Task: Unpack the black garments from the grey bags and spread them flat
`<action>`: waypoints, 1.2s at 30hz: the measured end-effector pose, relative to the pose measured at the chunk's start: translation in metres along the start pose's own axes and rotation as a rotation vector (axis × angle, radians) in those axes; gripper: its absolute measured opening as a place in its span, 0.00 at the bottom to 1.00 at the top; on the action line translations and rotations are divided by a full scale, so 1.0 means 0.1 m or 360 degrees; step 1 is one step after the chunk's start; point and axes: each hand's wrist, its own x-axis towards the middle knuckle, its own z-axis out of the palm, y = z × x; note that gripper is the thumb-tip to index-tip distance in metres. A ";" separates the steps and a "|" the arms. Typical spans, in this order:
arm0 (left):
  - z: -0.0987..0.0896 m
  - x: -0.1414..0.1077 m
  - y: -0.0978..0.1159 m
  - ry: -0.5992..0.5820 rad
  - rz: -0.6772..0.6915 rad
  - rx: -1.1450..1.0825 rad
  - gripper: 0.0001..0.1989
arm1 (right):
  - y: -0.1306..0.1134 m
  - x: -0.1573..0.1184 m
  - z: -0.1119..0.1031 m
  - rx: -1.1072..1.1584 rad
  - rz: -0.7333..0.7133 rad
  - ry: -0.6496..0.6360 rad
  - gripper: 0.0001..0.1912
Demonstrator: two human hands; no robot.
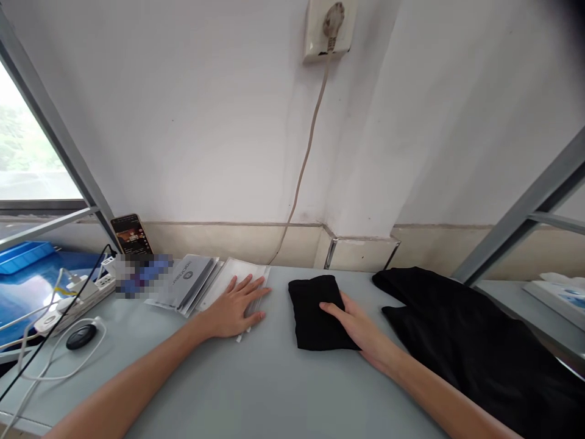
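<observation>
My left hand (235, 308) lies with spread fingers on a stack of clear plastic bags (231, 274) at the left of the table. Beside these bags, further left, are several grey printed plastic packets (189, 280), overlapping one another. My right hand (359, 326) grips a folded black cloth (315, 311) by its right side, thumb on top and the other fingers hidden underneath. To the right of that hand a large black fabric piece (470, 341) lies heaped on the table, running out of view at the lower right.
A phone (132, 236) leans upright at the back left. Near it are a power strip (75, 308), white cables and a black oval device (81, 336). A beige cord (307, 152) hangs from the wall socket (329, 27). Grey metal bars rise on both sides; a tissue pack (560, 296) stands far right.
</observation>
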 end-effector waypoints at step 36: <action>0.17 0.07 -0.20 0.0082 -0.0206 0.0104 0.30 | -0.10 0.13 -0.31 -0.0581 -0.0350 0.0353 0.19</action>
